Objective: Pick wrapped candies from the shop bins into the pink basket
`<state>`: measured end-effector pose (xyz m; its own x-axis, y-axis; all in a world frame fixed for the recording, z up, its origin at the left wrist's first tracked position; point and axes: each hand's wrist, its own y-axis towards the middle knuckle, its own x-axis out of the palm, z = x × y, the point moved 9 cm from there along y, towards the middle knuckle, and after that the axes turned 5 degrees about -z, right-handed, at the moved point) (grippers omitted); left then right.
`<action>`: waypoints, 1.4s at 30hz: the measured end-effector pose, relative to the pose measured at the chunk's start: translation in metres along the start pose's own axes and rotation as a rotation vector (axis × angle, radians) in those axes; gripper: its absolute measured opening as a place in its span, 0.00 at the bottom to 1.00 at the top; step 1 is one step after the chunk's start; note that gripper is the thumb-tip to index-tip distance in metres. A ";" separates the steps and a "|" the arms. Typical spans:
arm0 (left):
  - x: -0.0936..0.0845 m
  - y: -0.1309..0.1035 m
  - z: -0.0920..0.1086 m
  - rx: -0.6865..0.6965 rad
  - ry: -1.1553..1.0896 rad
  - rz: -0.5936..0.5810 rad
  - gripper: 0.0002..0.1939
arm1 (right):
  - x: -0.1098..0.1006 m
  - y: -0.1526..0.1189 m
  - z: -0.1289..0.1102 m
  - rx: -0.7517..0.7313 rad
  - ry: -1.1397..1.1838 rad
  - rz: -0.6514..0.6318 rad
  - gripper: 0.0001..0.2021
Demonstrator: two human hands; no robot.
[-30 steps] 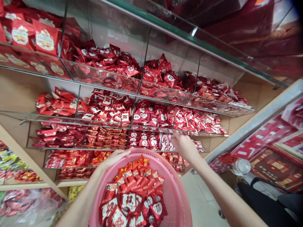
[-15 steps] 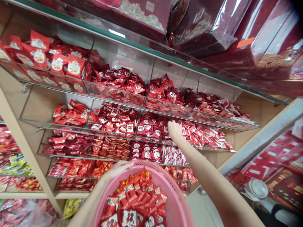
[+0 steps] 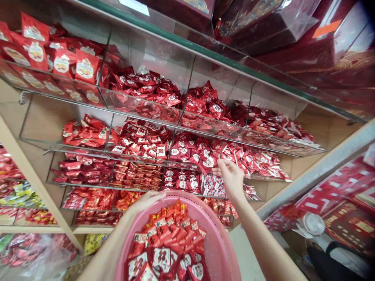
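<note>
My right hand [image 3: 232, 177] pinches a dark red packet [image 3: 208, 161] with a white label by its edge, in front of the shelf compartments. Behind it are more dark red packets [image 3: 182, 150] of the same look, in a clear-walled bin. My left hand [image 3: 148, 202] is closed over the far left rim of a pink plastic basket [image 3: 220, 234], its fingertips partly hidden. Inside the basket lie bright red packets [image 3: 164, 234] with black characters, packets with a white picture panel [image 3: 161, 258], and a few darker ones [image 3: 197, 269] with white labels.
A glass shelf edge [image 3: 205, 47] runs across above, with large dark red boxes [image 3: 272, 31] on top. Clear dividers separate several tiers of red packets [image 3: 146, 91]. A wooden post [image 3: 35, 179] stands left; a round white lid [image 3: 313, 223] is at lower right.
My right hand has drawn back from the dark red packets and now has one packet between its fingers. The left hand stays on the basket rim. The view has shifted slightly.
</note>
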<state>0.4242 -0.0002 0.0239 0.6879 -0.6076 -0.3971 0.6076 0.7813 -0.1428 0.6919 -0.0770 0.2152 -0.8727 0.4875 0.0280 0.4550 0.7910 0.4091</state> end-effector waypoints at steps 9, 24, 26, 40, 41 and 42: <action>0.005 0.002 -0.006 0.012 -0.084 -0.019 0.29 | 0.058 -0.101 0.117 0.424 0.214 -0.162 0.14; 0.009 0.010 -0.007 0.180 -0.091 -0.070 0.20 | 0.096 -0.133 0.184 0.632 0.109 -0.326 0.14; 0.009 0.010 -0.007 0.178 -0.084 -0.074 0.19 | 0.096 -0.127 0.183 0.593 -0.018 -0.371 0.15; 0.007 0.009 -0.005 0.172 -0.110 -0.044 0.18 | 0.111 -0.104 0.156 0.290 -0.314 -0.473 0.14; 0.007 0.009 -0.006 0.169 -0.111 -0.040 0.18 | 0.110 -0.106 0.159 0.328 -0.286 -0.471 0.14; 0.007 0.009 -0.006 0.167 -0.110 -0.038 0.18 | 0.110 -0.107 0.161 0.358 -0.258 -0.464 0.14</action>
<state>0.4322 0.0030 0.0146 0.6970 -0.6551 -0.2914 0.6850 0.7285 0.0007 0.5759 -0.0489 0.0273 -0.9426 0.1025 -0.3177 0.1100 0.9939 -0.0057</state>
